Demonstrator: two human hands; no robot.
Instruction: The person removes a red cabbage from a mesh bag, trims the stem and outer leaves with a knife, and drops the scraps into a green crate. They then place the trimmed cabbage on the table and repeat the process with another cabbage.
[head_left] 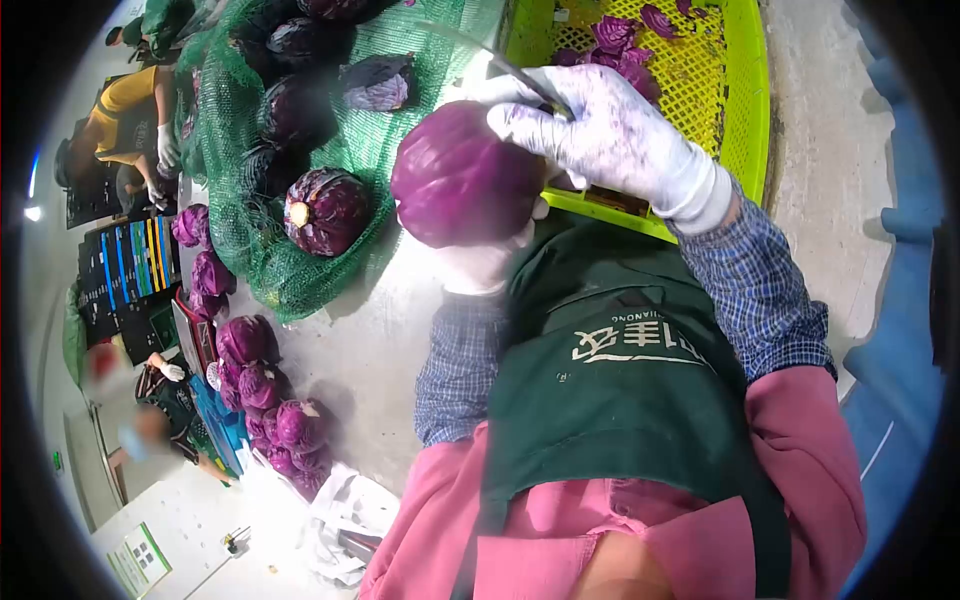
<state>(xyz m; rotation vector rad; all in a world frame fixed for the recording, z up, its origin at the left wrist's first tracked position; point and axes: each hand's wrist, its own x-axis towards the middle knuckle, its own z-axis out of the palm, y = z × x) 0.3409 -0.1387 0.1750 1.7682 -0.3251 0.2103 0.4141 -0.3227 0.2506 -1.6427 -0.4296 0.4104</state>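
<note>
My left hand (468, 264), in a white glove, is wrapped round the underside of a smooth purple cabbage (465, 175). Above the cabbage's right side, my right hand (605, 135), in a stained white glove, grips a knife (528, 82) whose blade points to the upper left. Its thumb and fingers are at the cabbage's upper right edge. A green mesh bag (270, 270) lies to the left, with several dark, untrimmed cabbages, one (327, 211) showing its pale cut stem.
A lime-green crate (752, 110) with purple leaves (615, 38) stands behind my right hand. Several peeled cabbages (247, 340) line the table's (370, 385) left side. White plastic (350, 515) lies at lower left. Two people (130, 115) (175, 410) are at the far left.
</note>
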